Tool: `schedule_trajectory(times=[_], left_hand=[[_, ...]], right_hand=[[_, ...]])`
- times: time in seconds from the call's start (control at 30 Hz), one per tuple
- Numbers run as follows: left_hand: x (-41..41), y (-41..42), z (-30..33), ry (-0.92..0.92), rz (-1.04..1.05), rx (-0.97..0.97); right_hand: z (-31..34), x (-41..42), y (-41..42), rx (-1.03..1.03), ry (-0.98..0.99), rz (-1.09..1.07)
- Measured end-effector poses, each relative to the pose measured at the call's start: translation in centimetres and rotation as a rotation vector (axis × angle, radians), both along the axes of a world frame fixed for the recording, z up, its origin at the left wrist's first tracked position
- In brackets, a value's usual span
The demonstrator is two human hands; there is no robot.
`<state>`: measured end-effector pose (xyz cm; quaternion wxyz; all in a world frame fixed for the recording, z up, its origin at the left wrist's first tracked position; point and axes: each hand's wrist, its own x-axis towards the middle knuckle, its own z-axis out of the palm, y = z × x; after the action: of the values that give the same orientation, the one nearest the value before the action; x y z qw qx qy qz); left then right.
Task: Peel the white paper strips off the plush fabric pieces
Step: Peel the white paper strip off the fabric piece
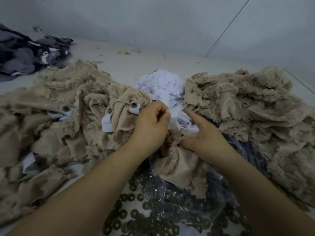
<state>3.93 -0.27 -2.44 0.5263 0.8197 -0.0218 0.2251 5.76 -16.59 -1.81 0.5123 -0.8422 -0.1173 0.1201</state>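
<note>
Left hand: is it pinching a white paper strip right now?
Yes, the left hand pinches a white paper strip between thumb and fingers, above the plush piece.

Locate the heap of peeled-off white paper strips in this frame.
In the head view, the heap of white paper sits centre, just beyond both hands, between the left plush pile and the right plush pile.

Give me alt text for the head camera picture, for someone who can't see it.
Two bare hands work over a beige plush piece: the left hand pinches a white paper strip while the right hand holds the fabric down. Plush piles flank a heap of peeled paper, with dark rings in front.
</note>
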Motion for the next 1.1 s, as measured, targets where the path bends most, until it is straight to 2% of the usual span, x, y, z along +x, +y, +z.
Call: schedule_trajectory(times=[0.13,0.3,0.43,0.53,0.67,0.73,0.77,0.83,0.9,1.0,1.1], left_hand=[[-0.2,-0.4,0.3,0.016,-0.033,-0.004],[-0.6,-0.7,0.3,0.042,-0.032,-0.094],[-1.6,-0.9,-0.2,0.027,-0.002,-0.172],[-2.4,-1.3,-0.5,0.044,-0.001,-0.245],[-3.3,-1.3,0.0,0.081,-0.115,-0.471],[-3.8,-1.1,0.4,0.068,-0.152,-0.486],[-4.0,-1.0,0.4,0.047,-0.118,-0.430],[-4.5,-0.5,0.2,-0.041,0.037,-0.201],[-5.2,0.0,-0.4,-0.163,0.162,0.053],[-6.5,-0.4,-1.4,-0.264,0.187,0.352],[-7.1,-1.0,-2.5,-0.303,0.159,0.451]], right_hand=[[0.3,0.1,0.4,0.145,0.113,0.162],[-0.1,0.1,0.9,0.179,0.179,0.095],[-0.7,-0.4,0.4,0.210,0.205,0.125],[-0.4,-1.0,0.4,0.200,0.182,0.114],[0.4,-2.1,0.2,0.145,0.120,0.127],[0.6,-2.6,0.0,0.076,0.054,0.139],[0.6,-2.8,-0.1,0.032,0.021,0.120],[0.6,-3.6,-0.5,-0.045,-0.044,0.052],[0.3,-4.6,-0.8,-0.018,-0.075,0.039],[0.1,-5.8,-0.8,0.051,-0.101,0.065],[-0.1,-6.3,-0.7,-0.067,-0.325,0.175]])
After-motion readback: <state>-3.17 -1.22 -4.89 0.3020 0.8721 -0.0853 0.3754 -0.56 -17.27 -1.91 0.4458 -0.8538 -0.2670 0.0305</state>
